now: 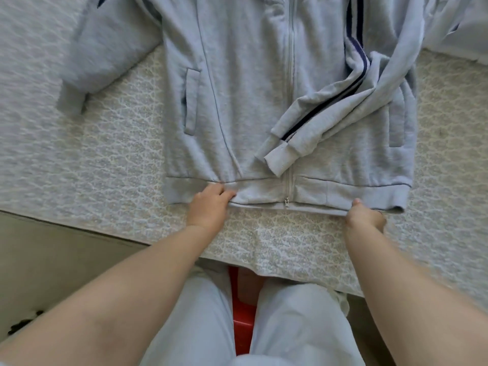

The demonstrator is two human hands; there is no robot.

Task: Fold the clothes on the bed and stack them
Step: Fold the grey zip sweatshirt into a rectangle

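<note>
Grey zip jacket (264, 101): flat on bed (105, 167), front up. Left hand (208, 207) and right hand (365, 217), either side of zip, each grip pinching hem. Risk: folded-in sleeve (330, 112) slipping off when hem lifts.

Soft, even daylight with faint shadows; wide-angle bending at the edges, and slight motion blur toward the corners.

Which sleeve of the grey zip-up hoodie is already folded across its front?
The striped sleeve on the image's right lies folded across the grey zip-up hoodie; the other sleeve is spread out on the bed.
</note>
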